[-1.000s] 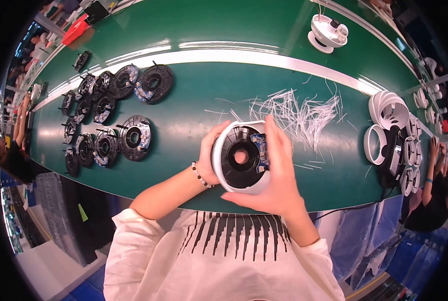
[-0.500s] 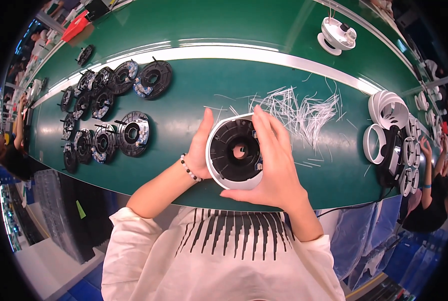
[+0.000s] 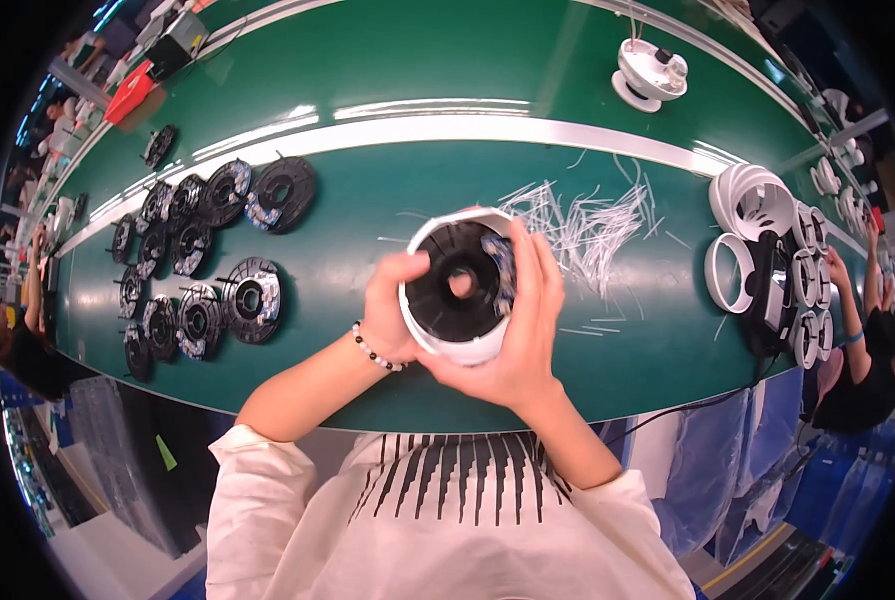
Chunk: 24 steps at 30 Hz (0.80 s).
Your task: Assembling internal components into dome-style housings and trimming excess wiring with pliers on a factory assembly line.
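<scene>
left grip [image 3: 387, 308], right grip [image 3: 527, 330]: clasping white ring [image 3: 469, 352] | ring: between them | black disc [image 3: 445, 320]: inside ring

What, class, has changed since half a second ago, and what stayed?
The thumb of the left hand has swung inward over the rim of the white ring; more of the circuit board shows. The right hand keeps its grip; the white strips stay scattered.

Before me a disc [image 3: 433, 312] sits in a housing [image 3: 477, 350] above my worktop [image 3: 342, 280], other discs [image 3: 189, 248] toward its left edge, rings [image 3: 731, 195] toward its right, strips [image 3: 599, 235] between.
</scene>
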Tool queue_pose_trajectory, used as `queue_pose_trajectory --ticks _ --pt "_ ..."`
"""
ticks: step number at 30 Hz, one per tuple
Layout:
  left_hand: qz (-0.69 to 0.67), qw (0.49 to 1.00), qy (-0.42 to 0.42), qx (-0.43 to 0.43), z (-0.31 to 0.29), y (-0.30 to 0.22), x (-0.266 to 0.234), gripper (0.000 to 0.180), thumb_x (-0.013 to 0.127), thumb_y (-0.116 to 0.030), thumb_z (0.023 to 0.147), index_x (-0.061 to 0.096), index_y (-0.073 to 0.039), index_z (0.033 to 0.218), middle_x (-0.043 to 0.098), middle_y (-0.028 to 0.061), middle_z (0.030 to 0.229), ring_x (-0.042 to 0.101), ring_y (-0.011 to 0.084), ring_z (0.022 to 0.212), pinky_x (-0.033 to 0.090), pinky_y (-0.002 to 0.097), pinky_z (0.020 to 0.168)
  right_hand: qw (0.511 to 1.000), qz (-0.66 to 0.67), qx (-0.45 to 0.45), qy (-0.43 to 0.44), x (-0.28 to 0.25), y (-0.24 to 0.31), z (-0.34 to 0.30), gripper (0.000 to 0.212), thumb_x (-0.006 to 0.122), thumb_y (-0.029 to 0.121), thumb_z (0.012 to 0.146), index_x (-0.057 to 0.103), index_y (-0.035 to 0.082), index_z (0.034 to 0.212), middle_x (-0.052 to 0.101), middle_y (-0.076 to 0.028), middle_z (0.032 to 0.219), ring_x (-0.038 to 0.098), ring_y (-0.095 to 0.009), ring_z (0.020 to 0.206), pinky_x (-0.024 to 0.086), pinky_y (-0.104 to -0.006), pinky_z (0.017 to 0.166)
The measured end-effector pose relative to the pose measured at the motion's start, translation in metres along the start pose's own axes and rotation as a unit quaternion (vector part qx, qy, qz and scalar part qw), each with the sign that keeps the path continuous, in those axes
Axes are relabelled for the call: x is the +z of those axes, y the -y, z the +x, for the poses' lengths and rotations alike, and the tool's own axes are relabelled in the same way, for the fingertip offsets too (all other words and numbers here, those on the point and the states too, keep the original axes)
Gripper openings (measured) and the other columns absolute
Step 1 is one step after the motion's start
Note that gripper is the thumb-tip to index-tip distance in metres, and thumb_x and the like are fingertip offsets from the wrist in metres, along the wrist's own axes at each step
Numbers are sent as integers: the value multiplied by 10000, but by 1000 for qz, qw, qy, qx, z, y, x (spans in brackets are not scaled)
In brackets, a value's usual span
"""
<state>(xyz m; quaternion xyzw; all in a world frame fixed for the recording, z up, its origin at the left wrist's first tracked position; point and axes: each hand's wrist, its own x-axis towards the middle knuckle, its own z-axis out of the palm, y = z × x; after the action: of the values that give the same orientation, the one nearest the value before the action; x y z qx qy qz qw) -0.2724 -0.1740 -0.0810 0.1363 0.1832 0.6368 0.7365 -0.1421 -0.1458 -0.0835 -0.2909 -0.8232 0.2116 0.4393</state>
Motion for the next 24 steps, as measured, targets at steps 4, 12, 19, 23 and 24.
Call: queue_pose_trajectory --ticks 4,12,19,23,24 --pt "74 980 -173 67 59 -32 3 454 363 -333 801 480 22 1059 562 147 1006 561 243 915 441 374 852 998 53 -5 18 -13 -44 17 1075 732 467 540 158 -18 1310 154 -220 1365 108 -407 1258 87 -482 1007" --pt "240 922 -237 193 182 -146 -73 381 285 -272 913 410 32 1105 486 179 1124 482 279 1047 409 446 884 896 -419 135 -55 -160 -180 5 509 672 283 652 502 48 1070 477 -109 1145 393 -302 1097 247 -487 922" --pt "399 835 -343 161 214 -171 -101 635 385 -476 842 276 7 1240 424 195 1177 484 353 1017 506 469 715 928 -339 143 -50 -196 -230 -22 141 638 143 699 608 16 751 603 -134 745 571 -289 729 437 -358 679" --pt "691 585 -373 206 154 -210 -88 609 435 -501 801 442 -17 1171 527 163 1100 549 267 951 499 308 696 918 -323 226 -40 -201 -220 -15 115 592 110 732 603 3 775 607 -137 683 609 -231 585 458 -317 555" --pt "729 559 -338 204 132 -224 -95 564 467 -465 796 466 -22 1146 534 161 1093 550 267 955 475 320 748 910 -334 241 -52 -201 -217 -15 118 580 109 742 600 1 787 606 -139 673 610 -230 585 459 -314 555"
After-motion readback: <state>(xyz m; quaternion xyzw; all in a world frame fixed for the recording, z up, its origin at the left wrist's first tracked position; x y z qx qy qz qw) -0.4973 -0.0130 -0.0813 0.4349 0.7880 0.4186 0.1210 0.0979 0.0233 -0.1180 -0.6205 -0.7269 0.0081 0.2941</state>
